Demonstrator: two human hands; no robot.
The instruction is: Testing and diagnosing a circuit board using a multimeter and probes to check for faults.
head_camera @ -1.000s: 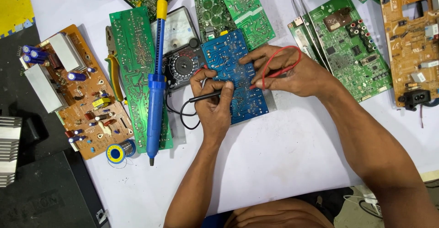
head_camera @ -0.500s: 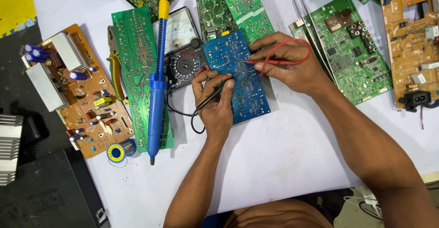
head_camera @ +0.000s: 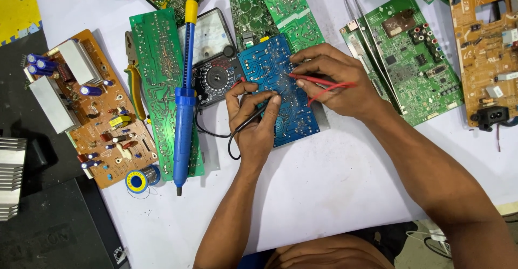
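Nearest the camera, the person's bare forearms reached up over the white tabletop [head_camera: 334, 193] toward the blue circuit board [head_camera: 278, 72], which lay solder side up at the middle of the table. The left hand [head_camera: 253, 121] rested on the near left part of the blue circuit board, its fingers curled narrowly around the black test probe [head_camera: 253, 119], whose tip pointed onto the board's surface. The probe's black lead looped off the near left edge of the board. The right hand [head_camera: 334, 80] lay over the board's right edge, fingers pinched closed on the red test probe [head_camera: 310, 79], its tip touching the board just right of centre, the red lead curling back across the hand.

Touching the far left corner of the blue circuit board sat an analog multimeter [head_camera: 213, 59] with a round black dial. Left of the board, past the meter, a blue desoldering pump [head_camera: 183, 99] with a yellow plunger lay lengthwise on a long green board [head_camera: 156, 69]. Further left was a brown power board [head_camera: 102, 118] with blue capacitors, and a solder spool [head_camera: 137, 181] near its closest corner. Right of the blue circuit board, beyond the right hand, tweezers [head_camera: 367, 37] lay across a green board [head_camera: 415, 53] with connectors. Beyond the blue circuit board's far edge, more green boards [head_camera: 280, 7] overlapped.
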